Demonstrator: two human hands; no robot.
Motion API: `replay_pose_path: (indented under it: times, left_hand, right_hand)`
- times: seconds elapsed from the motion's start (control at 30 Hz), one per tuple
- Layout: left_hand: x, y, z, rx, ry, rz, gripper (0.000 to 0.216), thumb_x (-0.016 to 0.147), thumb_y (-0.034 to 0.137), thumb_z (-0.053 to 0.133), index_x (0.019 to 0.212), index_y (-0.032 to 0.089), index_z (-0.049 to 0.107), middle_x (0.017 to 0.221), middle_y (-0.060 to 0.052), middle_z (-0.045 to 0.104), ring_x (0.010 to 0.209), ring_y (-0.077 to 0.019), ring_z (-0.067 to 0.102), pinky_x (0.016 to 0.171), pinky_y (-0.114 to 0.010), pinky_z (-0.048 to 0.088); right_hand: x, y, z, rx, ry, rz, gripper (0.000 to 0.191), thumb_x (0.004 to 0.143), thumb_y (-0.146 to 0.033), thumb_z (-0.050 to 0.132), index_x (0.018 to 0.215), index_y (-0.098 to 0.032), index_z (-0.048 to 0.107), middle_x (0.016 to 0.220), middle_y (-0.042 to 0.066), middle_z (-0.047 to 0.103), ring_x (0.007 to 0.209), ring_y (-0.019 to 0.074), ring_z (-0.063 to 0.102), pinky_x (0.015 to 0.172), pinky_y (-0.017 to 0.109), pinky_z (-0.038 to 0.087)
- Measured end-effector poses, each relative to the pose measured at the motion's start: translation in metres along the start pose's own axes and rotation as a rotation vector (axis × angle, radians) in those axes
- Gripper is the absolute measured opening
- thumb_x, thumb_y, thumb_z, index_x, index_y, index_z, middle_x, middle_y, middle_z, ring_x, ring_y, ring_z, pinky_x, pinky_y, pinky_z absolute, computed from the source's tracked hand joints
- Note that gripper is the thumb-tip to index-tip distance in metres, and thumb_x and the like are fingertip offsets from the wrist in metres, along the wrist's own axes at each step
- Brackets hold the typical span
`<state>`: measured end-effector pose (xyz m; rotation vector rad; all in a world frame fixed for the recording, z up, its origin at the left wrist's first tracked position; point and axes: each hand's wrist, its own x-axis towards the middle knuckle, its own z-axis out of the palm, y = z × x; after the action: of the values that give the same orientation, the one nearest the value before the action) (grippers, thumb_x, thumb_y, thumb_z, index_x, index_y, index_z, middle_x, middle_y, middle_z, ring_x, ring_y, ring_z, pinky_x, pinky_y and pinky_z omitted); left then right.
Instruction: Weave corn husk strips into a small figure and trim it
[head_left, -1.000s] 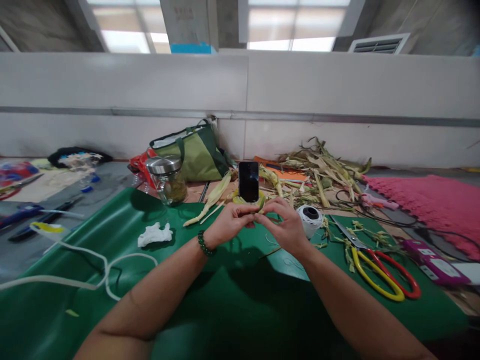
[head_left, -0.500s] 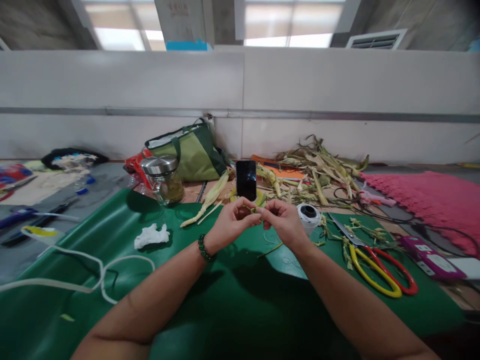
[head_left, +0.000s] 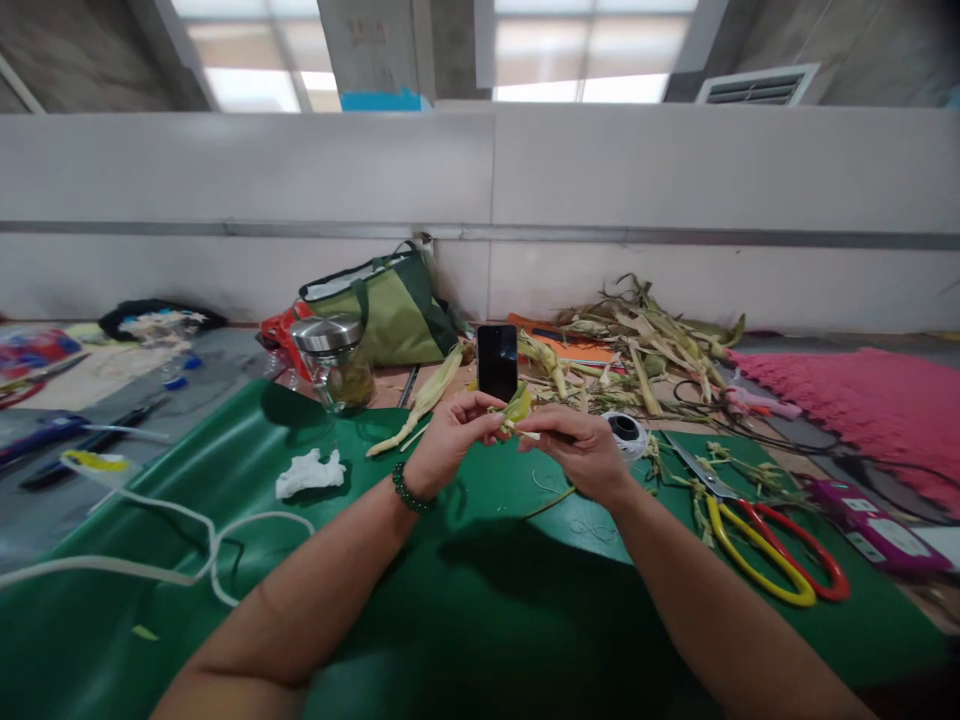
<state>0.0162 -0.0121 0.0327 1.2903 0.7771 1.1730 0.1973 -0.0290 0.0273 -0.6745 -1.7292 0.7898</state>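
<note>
Between my two hands is a small piece of yellow-green corn husk (head_left: 517, 403), in front of an upright phone (head_left: 497, 360). My left hand (head_left: 459, 432), with a green bead bracelet at the wrist, pinches the husk from the left side. With closed fingers my right hand (head_left: 581, 448) grips its pale lower end. Just behind the right hand stands a spool of white thread (head_left: 628, 436); loose thread lies on the green mat (head_left: 480, 620) below. Parts of the husk are hidden by my fingers.
Scissors (head_left: 757, 540) with yellow and red handles lie at right, near a purple device (head_left: 870, 525). A husk heap (head_left: 645, 340), a glass jar (head_left: 334, 365) and a green bag (head_left: 397, 310) stand at the back. White cord (head_left: 127, 568) and crumpled tissue (head_left: 310, 473) are at left.
The husk piece has come up into view between my fingers and is turned upright. My right hand has rolled over somewhat and shifted right. The whole view has moved slightly.
</note>
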Motion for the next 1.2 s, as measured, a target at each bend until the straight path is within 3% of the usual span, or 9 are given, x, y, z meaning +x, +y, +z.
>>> replay_pose_path:
  times: [0.13,0.3,0.43,0.63,0.8,1.0,1.07,1.13,1.2]
  left_hand:
    - [-0.004,0.000,0.002,0.196,0.003,0.115,0.024,0.067,0.032,0.076,0.081,0.014,0.067,0.058,0.001,0.063,0.052,-0.0104,0.056,0.051,-0.021,0.043]
    - [-0.008,-0.005,0.005,0.451,0.015,0.278,0.014,0.074,0.027,0.067,0.081,0.014,0.068,0.055,0.002,0.058,0.050,-0.0090,0.049,0.048,-0.020,0.036]
    - [-0.010,-0.009,0.008,0.573,0.025,0.330,0.009,0.074,0.021,0.063,0.079,0.015,0.067,0.060,0.001,0.061,0.054,-0.0096,0.050,0.052,-0.021,0.038]
    - [-0.007,-0.006,0.005,0.302,-0.083,0.130,0.017,0.072,0.028,0.069,0.082,0.015,0.066,0.069,-0.002,0.065,0.060,-0.0124,0.058,0.056,-0.023,0.045]
    - [-0.005,-0.007,0.006,0.155,-0.086,0.017,0.026,0.069,0.034,0.075,0.084,0.014,0.067,0.067,-0.001,0.065,0.059,-0.0113,0.058,0.057,-0.023,0.046]
    - [-0.005,-0.012,0.014,0.039,0.013,0.030,0.031,0.066,0.041,0.077,0.078,0.014,0.067,0.062,0.001,0.061,0.055,-0.0088,0.053,0.055,-0.022,0.044]
    - [-0.005,-0.012,0.014,0.040,0.022,0.048,0.029,0.067,0.041,0.076,0.074,0.014,0.067,0.061,0.001,0.060,0.056,-0.0087,0.052,0.057,-0.022,0.044]
    - [-0.005,-0.011,0.014,0.051,0.021,0.055,0.028,0.068,0.041,0.076,0.073,0.015,0.067,0.061,0.001,0.060,0.057,-0.0089,0.053,0.058,-0.022,0.044]
    - [-0.004,-0.010,0.012,0.057,0.022,0.047,0.028,0.066,0.040,0.077,0.075,0.015,0.068,0.062,0.001,0.061,0.057,-0.0094,0.053,0.059,-0.023,0.045]
  right_hand:
    - [0.001,0.003,0.003,-0.024,0.034,-0.043,0.005,0.078,-0.028,0.072,0.076,-0.025,0.076,0.082,0.004,0.071,0.079,0.0173,0.067,0.071,0.032,0.056]
    - [0.001,0.006,0.010,0.050,0.100,0.095,0.011,0.075,-0.033,0.074,0.078,-0.022,0.073,0.074,0.002,0.071,0.069,0.0150,0.066,0.064,0.028,0.055]
    - [-0.003,0.006,0.015,-0.075,0.204,0.190,0.015,0.073,-0.032,0.074,0.078,-0.019,0.070,0.065,0.001,0.068,0.056,0.0133,0.062,0.052,0.024,0.051]
    - [-0.007,0.003,0.017,-0.471,0.227,-0.153,0.012,0.084,-0.020,0.060,0.079,-0.022,0.071,0.076,0.003,0.072,0.071,0.0162,0.067,0.066,0.028,0.054]
    - [-0.007,0.003,0.017,-0.605,0.232,-0.267,0.016,0.086,-0.015,0.057,0.088,-0.022,0.072,0.078,0.004,0.070,0.071,0.0148,0.067,0.065,0.025,0.054]
    - [-0.009,0.003,0.021,-0.554,0.263,-0.245,0.019,0.085,-0.013,0.054,0.091,-0.022,0.071,0.077,0.003,0.064,0.068,0.0136,0.062,0.062,0.025,0.052]
    - [-0.008,0.005,0.021,-0.515,0.343,-0.167,0.015,0.081,-0.017,0.061,0.094,-0.021,0.068,0.082,0.004,0.064,0.072,0.0150,0.062,0.066,0.028,0.053]
    - [-0.006,0.008,0.020,-0.461,0.403,-0.066,0.022,0.076,-0.022,0.068,0.097,-0.020,0.066,0.086,0.004,0.065,0.075,0.0170,0.062,0.068,0.031,0.054]
    - [-0.005,0.012,0.019,-0.401,0.365,-0.006,0.018,0.075,-0.026,0.070,0.092,-0.020,0.066,0.081,0.003,0.066,0.072,0.0173,0.063,0.067,0.031,0.054]
